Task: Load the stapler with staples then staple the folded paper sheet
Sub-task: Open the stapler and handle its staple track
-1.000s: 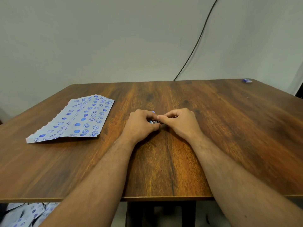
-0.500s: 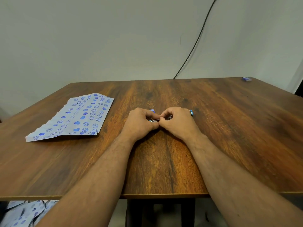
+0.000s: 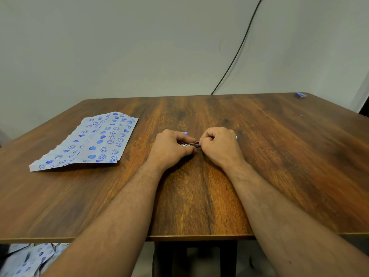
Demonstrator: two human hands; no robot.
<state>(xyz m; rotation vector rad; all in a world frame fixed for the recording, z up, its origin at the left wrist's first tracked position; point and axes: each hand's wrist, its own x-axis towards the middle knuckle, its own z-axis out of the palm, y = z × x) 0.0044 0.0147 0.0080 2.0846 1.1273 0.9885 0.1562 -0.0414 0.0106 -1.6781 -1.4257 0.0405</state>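
Near the middle of the frame both hands meet over the wooden surface (image 3: 279, 156), knuckles up and fingers curled inward. The left hand (image 3: 171, 146) grips the left end of a small stapler (image 3: 190, 144), of which only a short shiny metal stretch shows in the gap between the two hands; a bit of blue shows just above the left hand's knuckles and another bit of blue peeks out at the far right edge of the right hand, though whether these belong to the stapler's body cannot be told. The right hand (image 3: 218, 145) has its thumb and forefinger pinched at the right end of that metal part, the other fingers folded under. Whether any staples sit in it is too small and hidden to tell. Both forearms run in from the lower edge of the frame and rest across the near edge of the surface. The folded paper sheet (image 3: 87, 140), pale with blue smiley faces and hearts and a wavy left edge, lies flat at the left of the frame, well apart from the hands. At the far right corner of the surface, in the upper right of the frame, lies a small blue object (image 3: 300, 94). A black cable (image 3: 239, 50) hangs down the pale wall behind. More printed paper (image 3: 26, 258) shows below the surface at the lower left.
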